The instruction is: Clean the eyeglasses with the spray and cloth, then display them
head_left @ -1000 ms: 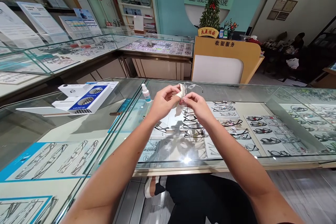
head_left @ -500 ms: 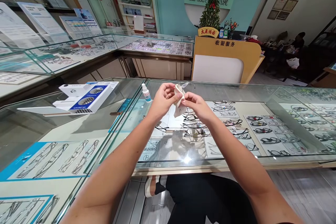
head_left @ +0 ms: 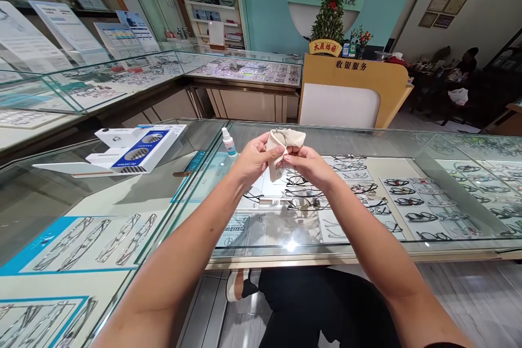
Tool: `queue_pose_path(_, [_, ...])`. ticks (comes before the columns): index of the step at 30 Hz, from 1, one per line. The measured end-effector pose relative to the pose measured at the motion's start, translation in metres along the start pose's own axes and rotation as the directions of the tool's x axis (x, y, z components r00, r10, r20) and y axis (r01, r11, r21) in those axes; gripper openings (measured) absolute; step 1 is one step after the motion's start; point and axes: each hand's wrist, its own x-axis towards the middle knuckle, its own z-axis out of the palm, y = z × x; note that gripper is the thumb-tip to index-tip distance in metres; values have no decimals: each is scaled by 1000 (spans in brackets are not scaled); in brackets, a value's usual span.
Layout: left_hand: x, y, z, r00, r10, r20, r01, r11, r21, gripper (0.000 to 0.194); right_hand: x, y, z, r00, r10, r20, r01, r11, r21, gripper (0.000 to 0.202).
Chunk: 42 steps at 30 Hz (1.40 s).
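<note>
Above the glass counter, my left hand [head_left: 260,155] is closed on a cream cleaning cloth [head_left: 294,137] and a pair of glasses [head_left: 279,135]. Only a thin stretch of the glasses' rim shows; folds of cloth and my fingers hide the rest. My right hand [head_left: 306,163] pinches the cloth from the other side, its thumb pressed near the middle of the bundle. A printed lower part of the cloth hangs between both hands. Left of them, a small white spray bottle [head_left: 229,143] with a blue label stands upright on the glass.
An opened white and blue box [head_left: 141,152] lies on the counter to the left. Under the glass countertop [head_left: 281,253] are rows of eyeglasses [head_left: 420,217]. Another display case [head_left: 244,79] stands behind, beside a yellow cashier desk [head_left: 391,81]. A person [head_left: 468,60] is far right.
The cloth has been spread out upward and to the right, over the glasses, whose temple stuck out before. My right hand has shifted its fingers behind the cloth.
</note>
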Motion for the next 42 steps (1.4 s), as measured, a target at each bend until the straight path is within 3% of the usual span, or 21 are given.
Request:
queue_pose_path(11, [-5, 4, 3, 991, 134, -9, -129, 970, 207, 57, -4, -9, -1, 996, 14, 84, -7, 996, -84, 41])
queue_pose_path(18, [-4, 18, -13, 977, 8, 212, -58, 971, 231, 60, -6, -18, 2, 999, 19, 50, -16, 998, -61, 38])
queue_pose_path(21, [-5, 21, -14, 972, -19, 234, -33, 976, 217, 54, -6, -20, 2, 1000, 19, 18, -19, 1000, 7, 38])
queue_pose_path(29, [-10, 9, 10, 996, 82, 25, -85, 977, 194, 53, -5, -14, 7, 997, 30, 67, -33, 998, 54, 42])
queue_pose_path(35, [-10, 0, 16, 980, 148, -133, -120, 972, 203, 61, -5, -11, 15, 995, 28, 91, -29, 1000, 12, 43])
queue_pose_path(42, [-6, 10, 3, 996, 38, 86, -50, 989, 140, 65, -3, -14, 1, 1000, 4, 10, -4, 999, 51, 41])
